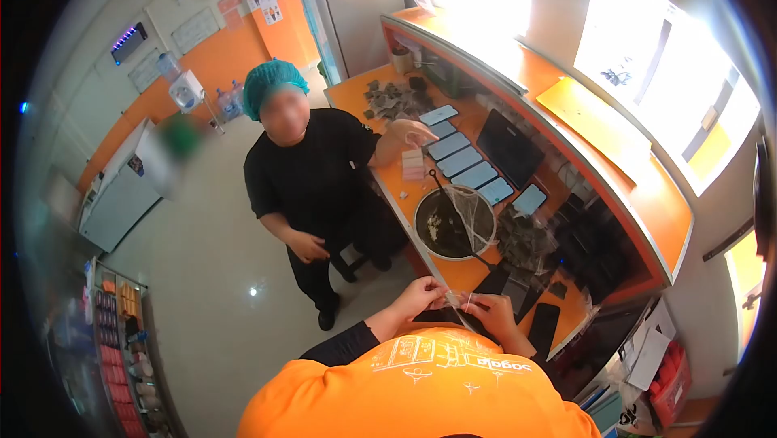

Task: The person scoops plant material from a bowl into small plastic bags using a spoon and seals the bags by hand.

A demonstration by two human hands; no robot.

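Observation:
My left hand (419,296) is closed, its fingertips pinching one side of a small, clear, plastic-looking piece (453,299). On the other side of it my right hand (490,313) is closed too, thumb and fingers together. The piece is too small to tell whether it is a bag or a wrapper. Both hands are in front of my orange shirt (421,385), at the near edge of the orange counter (411,187). Just beyond them stands a round metal bowl (419,228) with a dark stick and clear plastic film across it. A black phone (544,326) lies right of my right hand.
Several light-screened phones (462,160) lie in a row beside a black tablet-like slab (510,147). Small grey packets (396,100) are heaped at the far end. A co-worker (312,163) in a green hair cover stands left, one hand over the counter. Shelves (121,349) stand lower left.

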